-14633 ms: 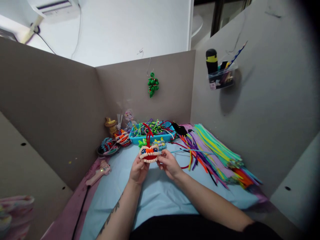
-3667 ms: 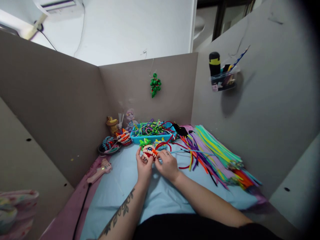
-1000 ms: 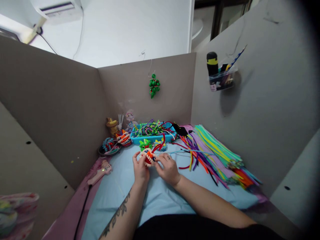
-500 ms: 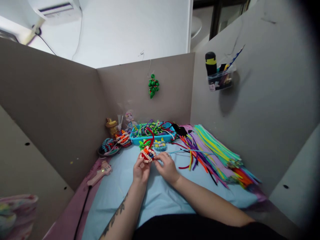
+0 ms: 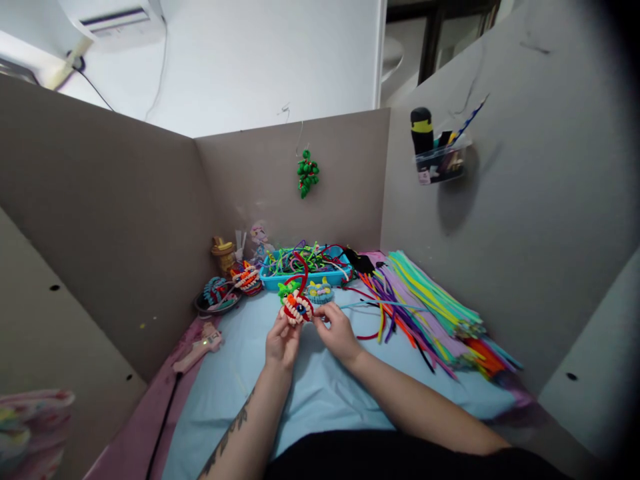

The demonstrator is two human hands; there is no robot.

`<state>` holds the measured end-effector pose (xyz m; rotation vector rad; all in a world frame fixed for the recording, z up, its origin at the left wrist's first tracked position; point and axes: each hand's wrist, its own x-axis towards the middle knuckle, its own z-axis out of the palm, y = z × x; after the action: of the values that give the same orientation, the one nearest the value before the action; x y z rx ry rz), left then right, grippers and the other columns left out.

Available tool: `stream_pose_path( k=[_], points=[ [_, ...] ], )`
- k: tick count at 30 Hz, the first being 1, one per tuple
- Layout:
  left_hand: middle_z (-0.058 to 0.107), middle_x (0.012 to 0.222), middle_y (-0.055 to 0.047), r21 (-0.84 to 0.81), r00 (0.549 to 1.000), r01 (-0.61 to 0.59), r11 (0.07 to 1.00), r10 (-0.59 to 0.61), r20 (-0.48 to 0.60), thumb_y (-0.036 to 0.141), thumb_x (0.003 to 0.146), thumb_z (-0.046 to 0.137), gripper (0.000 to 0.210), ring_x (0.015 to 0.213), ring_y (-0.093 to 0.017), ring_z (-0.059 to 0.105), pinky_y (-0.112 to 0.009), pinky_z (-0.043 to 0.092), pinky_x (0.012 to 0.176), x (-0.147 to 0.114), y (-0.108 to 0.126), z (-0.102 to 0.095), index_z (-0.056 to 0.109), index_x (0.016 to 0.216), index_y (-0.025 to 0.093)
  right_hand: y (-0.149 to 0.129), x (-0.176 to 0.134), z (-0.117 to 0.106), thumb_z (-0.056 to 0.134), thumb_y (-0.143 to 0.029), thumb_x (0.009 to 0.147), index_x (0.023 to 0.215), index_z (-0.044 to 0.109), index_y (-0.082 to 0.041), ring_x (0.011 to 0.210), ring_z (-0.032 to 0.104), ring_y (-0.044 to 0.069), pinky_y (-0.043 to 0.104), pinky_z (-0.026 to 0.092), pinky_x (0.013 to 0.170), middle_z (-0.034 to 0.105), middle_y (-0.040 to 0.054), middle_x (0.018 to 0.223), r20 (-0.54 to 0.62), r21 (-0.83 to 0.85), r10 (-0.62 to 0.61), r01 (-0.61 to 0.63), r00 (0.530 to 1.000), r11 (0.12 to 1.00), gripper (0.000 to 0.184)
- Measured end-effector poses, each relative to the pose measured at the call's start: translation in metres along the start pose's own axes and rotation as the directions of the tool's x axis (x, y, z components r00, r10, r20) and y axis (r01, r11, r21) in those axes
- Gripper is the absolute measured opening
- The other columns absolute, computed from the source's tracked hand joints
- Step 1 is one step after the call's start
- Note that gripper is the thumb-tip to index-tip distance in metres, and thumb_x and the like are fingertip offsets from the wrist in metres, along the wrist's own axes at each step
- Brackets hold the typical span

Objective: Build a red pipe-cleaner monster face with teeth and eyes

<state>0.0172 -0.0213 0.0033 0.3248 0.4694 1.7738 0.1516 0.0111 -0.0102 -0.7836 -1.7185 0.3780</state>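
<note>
Holds a small red-and-cream fuzzy face [image 5: 299, 309] in left hand [image 5: 283, 341], clamped between thumb and curled fingers at its lower left side, raised over the middle of the surface and tilted. Has right hand [image 5: 336, 335] at the face's right edge, thumb and forefinger almost together, remaining fingers bent inward; cannot tell whether pinching any part of it. Shows one blue eye, an orange nose and red loops standing up on top.

Just beyond the face, noted a green figure [image 5: 289, 289] partly hidden, with a light-blue figure [image 5: 320, 292] at its right. Farther back, a blue tray [image 5: 273, 284] full of tangled fuzzy stems [image 5: 310, 257]. To the left, an orange-and-white figure [image 5: 247, 279] beside a dark bowl [image 5: 223, 311]; nearer, a pink gun-shaped tool [image 5: 199, 350] with black cord. To the right, long bundles of coloured stems [image 5: 440, 293]. Underneath, a creased pale-blue sheet [image 5: 220, 393] over pink covering [image 5: 125, 440].

Enclosed by grey partitions [image 5: 345, 193]: green ornament [image 5: 307, 175] hung on the far one, clear bin [image 5: 440, 168] of tools on the right. Above, white wall [image 5: 270, 53] and air conditioner [image 5: 117, 20].
</note>
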Motion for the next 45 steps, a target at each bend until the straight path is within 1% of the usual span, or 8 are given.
stream_pose_path(
  k=[6, 13, 17, 21, 30, 36, 41, 45],
  points=[
    [0.067, 0.099, -0.009, 0.025, 1.000, 0.017, 1.000, -0.017, -0.014, 0.002, 0.075, 0.052, 0.029, 0.089, -0.017, 0.065, -0.028, 0.053, 0.081, 0.001, -0.002, -0.002, 0.061, 0.101, 0.012, -0.001, -0.001, 0.002, 0.056, -0.020, 0.078, 0.076, 0.058, -0.019, 0.072, 0.055, 0.015, 0.026, 0.045, 0.064, 0.057, 0.0023, 0.076, 0.019, 0.012, -0.014, 0.013, 1.000, 1.000, 0.004],
    [0.067, 0.097, -0.009, 0.067, 0.993, 0.077, 0.995, -0.083, 0.082, 0.010, 0.075, 0.058, 0.028, 0.086, -0.017, 0.065, -0.029, 0.051, 0.078, -0.001, -0.006, 0.000, 0.059, 0.102, 0.013, 0.002, -0.002, 0.004, 0.055, -0.016, 0.077, 0.075, 0.057, -0.019, 0.075, 0.054, 0.016, 0.027, 0.044, 0.067, 0.056, 0.0027, 0.077, 0.030, 0.008, 0.023, -0.023, 0.999, 1.000, 0.004],
    [0.066, 0.099, -0.005, 0.163, 0.991, 0.003, 0.987, -0.025, 0.132, 0.009, 0.068, 0.067, 0.045, 0.085, -0.016, 0.064, -0.027, 0.050, 0.077, -0.004, -0.010, 0.002, 0.052, 0.108, 0.020, -0.002, -0.001, 0.003, 0.054, -0.016, 0.078, 0.076, 0.057, -0.019, 0.077, 0.055, 0.017, 0.027, 0.044, 0.068, 0.056, 0.0034, 0.078, 0.046, 0.016, 0.009, -0.010, 0.999, 1.000, 0.005],
    [0.065, 0.102, -0.003, 0.244, 0.994, -0.051, 0.968, 0.025, 0.106, 0.003, 0.059, 0.073, 0.071, 0.086, -0.015, 0.064, -0.026, 0.049, 0.077, -0.005, -0.014, 0.004, 0.040, 0.116, 0.027, -0.007, -0.001, 0.002, 0.053, -0.015, 0.078, 0.077, 0.058, -0.020, 0.079, 0.055, 0.018, 0.029, 0.045, 0.071, 0.057, 0.0037, 0.080, 0.056, 0.029, -0.005, 0.003, 0.998, 1.000, 0.007],
    [0.065, 0.098, -0.003, 0.331, 0.988, -0.144, 0.933, 0.118, 0.096, 0.011, 0.056, 0.078, 0.075, 0.082, -0.015, 0.065, -0.028, 0.048, 0.077, -0.006, -0.015, 0.007, 0.038, 0.118, 0.024, -0.005, 0.001, 0.000, 0.051, -0.012, 0.077, 0.078, 0.057, -0.019, 0.079, 0.053, 0.018, 0.029, 0.043, 0.072, 0.056, 0.0039, 0.081, 0.083, 0.027, -0.007, 0.005, 0.996, 1.000, 0.010],
    [0.066, 0.096, -0.004, 0.399, 0.970, -0.242, 0.884, 0.205, 0.133, 0.015, 0.058, 0.078, 0.076, 0.089, -0.016, 0.064, -0.031, 0.044, 0.087, -0.002, -0.017, 0.003, 0.038, 0.121, 0.023, -0.008, 0.002, 0.000, 0.052, -0.019, 0.080, 0.076, 0.059, -0.019, 0.074, 0.053, 0.016, 0.026, 0.044, 0.065, 0.056, 0.0033, 0.078, 0.051, 0.129, 0.054, -0.060, 0.997, 0.990, 0.007],
    [0.065, 0.105, -0.007, 0.415, 0.962, -0.267, 0.870, 0.214, 0.170, 0.015, 0.054, 0.080, 0.085, 0.094, -0.019, 0.063, -0.033, 0.044, 0.087, 0.002, -0.020, -0.003, 0.036, 0.125, 0.024, -0.006, 0.003, 0.003, 0.056, -0.024, 0.079, 0.072, 0.057, -0.018, 0.066, 0.052, 0.014, 0.025, 0.043, 0.060, 0.055, 0.0018, 0.074, 0.033, 0.163, 0.138, -0.141, 0.990, 0.977, 0.009],
    [0.062, 0.112, -0.009, 0.433, 0.954, -0.286, 0.855, 0.211, 0.213, 0.015, 0.054, 0.079, 0.086, 0.098, -0.021, 0.061, -0.033, 0.045, 0.088, 0.001, -0.020, -0.002, 0.037, 0.128, 0.025, -0.004, 0.003, 0.003, 0.056, -0.023, 0.078, 0.072, 0.056, -0.018, 0.065, 0.051, 0.013, 0.025, 0.042, 0.059, 0.054, 0.0010, 0.073, 0.023, 0.157, 0.142, -0.144, 0.990, 0.977, 0.008]
  ],
)
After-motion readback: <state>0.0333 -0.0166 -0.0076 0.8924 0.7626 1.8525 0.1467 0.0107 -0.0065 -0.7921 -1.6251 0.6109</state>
